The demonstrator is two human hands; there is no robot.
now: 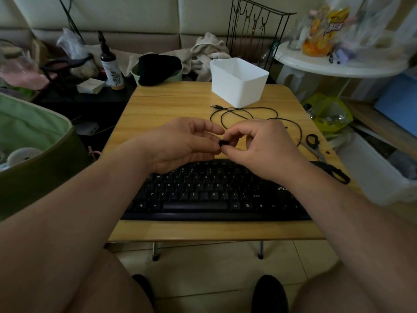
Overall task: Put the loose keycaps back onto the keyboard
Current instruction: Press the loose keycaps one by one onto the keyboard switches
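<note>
Head view, looking down: both hands meet above the far edge of a black plastic computer keyboard (pixel 212 193), which lies across the near part of a small light wooden folding table (pixel 171 102). A small black keycap (pixel 224 143) sits right between the two hands, raised above the keyboard's top row. The right hand (pixel 259 147) pinches it: thumb and curled forefinger close on its right side, the other fingers bent in behind. The left hand (pixel 182 143) is palm-up and loosely cupped, its fingers only gently bent, with the fingertips (pixel 215 144) touching or just beside the keycap's left side; whether they actually grip it cannot be told. The keycap's legend is too dark to read.

Beyond the hands, a thin black cable (pixel 246 115) loops on the tabletop, and behind it stands a white rectangular plastic bin (pixel 239 83) near the far edge. A pair of black-handled scissors (pixel 316 144) lies at the table's right edge, just beyond the keyboard's right end.
</note>
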